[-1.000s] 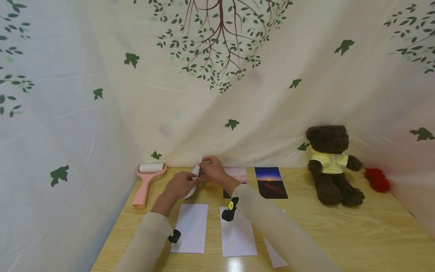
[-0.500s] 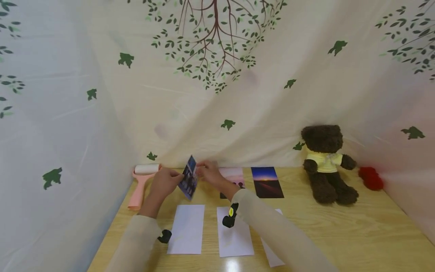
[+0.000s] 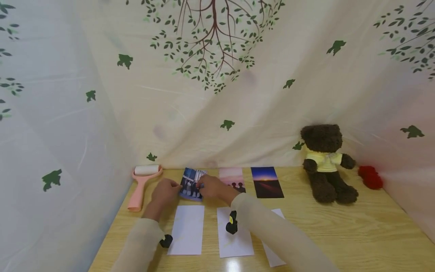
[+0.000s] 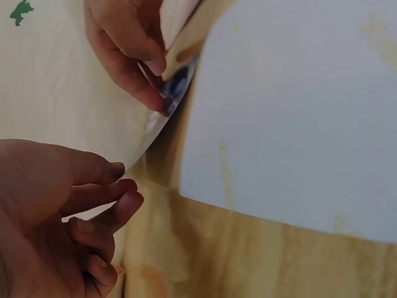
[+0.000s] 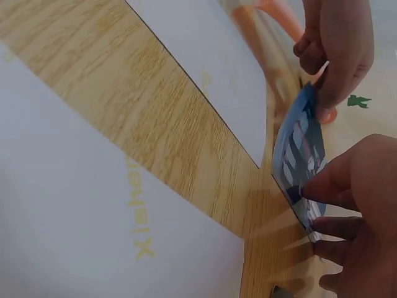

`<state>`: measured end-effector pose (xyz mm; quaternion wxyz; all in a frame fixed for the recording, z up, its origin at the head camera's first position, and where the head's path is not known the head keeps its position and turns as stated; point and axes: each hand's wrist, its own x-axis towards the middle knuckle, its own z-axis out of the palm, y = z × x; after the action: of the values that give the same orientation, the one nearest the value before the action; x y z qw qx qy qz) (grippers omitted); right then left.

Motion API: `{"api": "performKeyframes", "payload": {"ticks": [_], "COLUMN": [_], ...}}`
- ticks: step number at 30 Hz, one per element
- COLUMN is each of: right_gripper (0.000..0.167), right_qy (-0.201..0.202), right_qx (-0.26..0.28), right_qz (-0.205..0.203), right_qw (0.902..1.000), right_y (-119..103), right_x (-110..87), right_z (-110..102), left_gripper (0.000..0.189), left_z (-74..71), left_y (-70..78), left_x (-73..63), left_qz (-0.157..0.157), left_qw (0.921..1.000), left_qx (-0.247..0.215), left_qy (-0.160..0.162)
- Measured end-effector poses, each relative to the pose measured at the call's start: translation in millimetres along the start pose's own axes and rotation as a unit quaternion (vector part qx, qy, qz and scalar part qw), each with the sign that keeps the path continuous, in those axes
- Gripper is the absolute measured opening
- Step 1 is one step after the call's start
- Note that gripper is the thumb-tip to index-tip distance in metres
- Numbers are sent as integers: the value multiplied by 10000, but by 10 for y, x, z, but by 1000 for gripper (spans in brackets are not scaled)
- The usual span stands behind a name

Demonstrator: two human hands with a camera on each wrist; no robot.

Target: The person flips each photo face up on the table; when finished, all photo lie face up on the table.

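A glossy photo print (image 3: 191, 186) with a blue upper part and a group of figures lies between my hands at the back left, its near edge bowed up off the table. My left hand (image 3: 165, 194) pinches its left edge between thumb and fingertips. On the opposite edge, my right hand (image 3: 212, 187) grips with the thumb over the picture side. The right wrist view shows the photo print (image 5: 301, 155) curved between both hands. From the left wrist view, the left hand (image 4: 56, 211) holds the thin edge of the print at its fingertips.
White sheets (image 3: 186, 230) lie in a front row, one partly under the right sleeve. A pink silhouette photo (image 3: 231, 175) and a sunset photo (image 3: 267, 182) lie at the back. A pink lint roller (image 3: 139, 190) is left; a brown teddy bear (image 3: 326, 166) and red object (image 3: 370, 177) are right.
The photo print has turned from upright, its white back showing at first, to picture side up and come down to the table. The right hand has lowered with it.
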<state>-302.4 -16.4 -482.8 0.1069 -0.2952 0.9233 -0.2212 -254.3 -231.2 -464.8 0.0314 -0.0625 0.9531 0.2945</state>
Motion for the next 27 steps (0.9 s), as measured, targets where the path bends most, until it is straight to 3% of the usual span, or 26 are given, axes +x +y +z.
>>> {"api": "performKeyframes", "payload": {"ticks": [4, 9, 12, 16, 20, 24, 27], "right_gripper": [34, 27, 24, 26, 25, 31, 40], "right_qy": [-9, -103, -99, 232, 558, 217, -157], "right_qx": [-365, -227, -35, 199, -79, -482, -603], "right_qz": [30, 298, 307, 115, 3, 50, 104], "right_qw": [9993, 9992, 9995, 9995, 9984, 9986, 9980], "right_y": [31, 50, 41, 26, -42, -174, -274], "right_x": [-2, 29, 36, -45, -218, -464, -641], "right_z": [34, 5, -23, -44, -74, -72, -8], "left_gripper": [27, 29, 32, 34, 35, 47, 57], "left_z": [66, 62, 16, -54, -127, -202, -220], "left_y": [-66, -94, -99, -92, -113, -154, -211], "left_x": [-38, -104, -165, -283, -446, -645, -768], "left_qz": [-181, -206, -17, 393, 958, 1254, 1235], "left_qw": [9996, 9994, 9994, 9971, 9913, 9854, 9827], "left_qx": [71, 78, 92, 242, 405, 521, 554], "left_qy": [-193, -269, -343, -607, -811, -1023, -1267]}}
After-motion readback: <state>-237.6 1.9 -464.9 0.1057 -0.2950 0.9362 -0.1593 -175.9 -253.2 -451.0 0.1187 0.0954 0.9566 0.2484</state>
